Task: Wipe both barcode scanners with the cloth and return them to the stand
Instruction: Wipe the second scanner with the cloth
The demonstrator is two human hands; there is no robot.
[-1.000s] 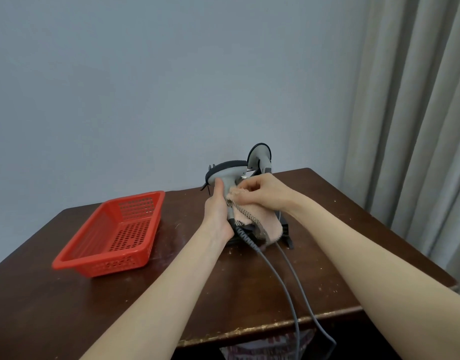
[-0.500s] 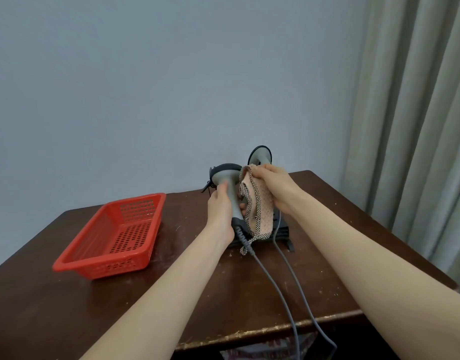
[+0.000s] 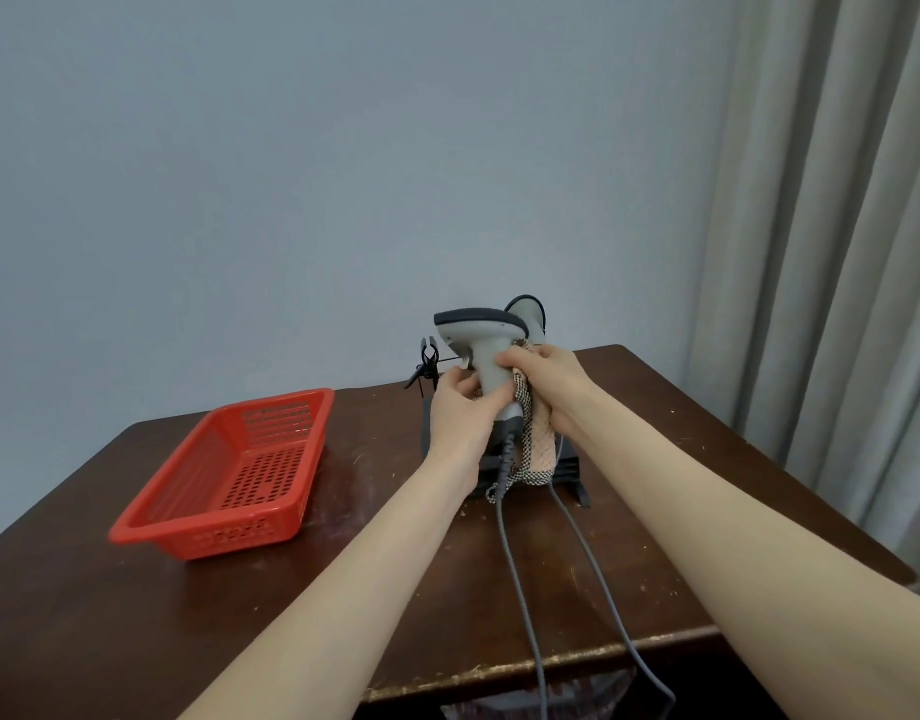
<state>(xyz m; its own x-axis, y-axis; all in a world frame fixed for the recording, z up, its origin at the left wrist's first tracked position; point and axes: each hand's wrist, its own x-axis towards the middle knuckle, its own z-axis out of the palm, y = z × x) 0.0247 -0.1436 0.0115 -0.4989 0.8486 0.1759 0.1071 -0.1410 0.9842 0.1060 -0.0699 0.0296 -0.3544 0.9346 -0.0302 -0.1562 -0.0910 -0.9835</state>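
A person's left hand point(image 3: 460, 410) closes its grip round the lower handle of a grey barcode scanner point(image 3: 478, 337), held upright above the bench point(image 3: 135, 615). The scanner's head points to 9 o'clock and its handle runs from 12 to 6. At 3 o'clock of the handle, the right hand point(image 3: 551, 379) clamps the checked cloth point(image 3: 540, 449) against it. The black stand point(image 3: 569, 467) lies just below at 6 o'clock, with the second scanner point(image 3: 528, 311) seated at 1 o'clock. The wipe probably follows the handle's length. A red basket point(image 3: 229, 459) sits well apart at 9 o'clock.
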